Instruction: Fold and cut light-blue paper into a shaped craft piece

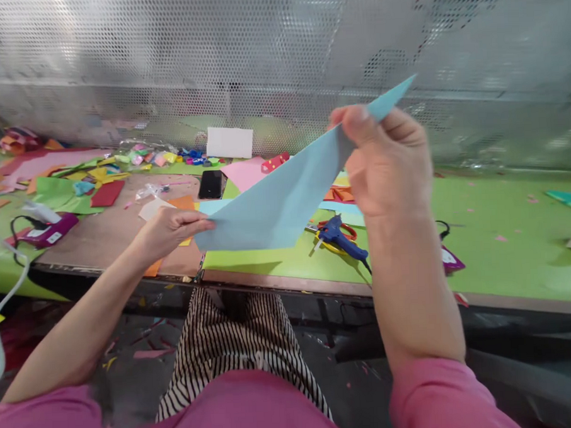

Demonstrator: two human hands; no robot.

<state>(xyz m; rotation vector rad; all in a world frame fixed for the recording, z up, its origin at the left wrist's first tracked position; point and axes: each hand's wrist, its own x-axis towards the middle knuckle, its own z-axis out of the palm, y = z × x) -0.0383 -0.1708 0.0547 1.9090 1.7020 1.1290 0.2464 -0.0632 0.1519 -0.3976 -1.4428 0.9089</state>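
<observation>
As its long axis slants, blue paper [275, 205] points up-right

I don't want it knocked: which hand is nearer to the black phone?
Left. The left hand, gripping the blue paper, is on the near side and left of the black phone; the right hand is raised well to its right.

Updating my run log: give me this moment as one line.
left hand: pinching blue sheet | right hand: gripping same sheet | glue gun: on table
</observation>
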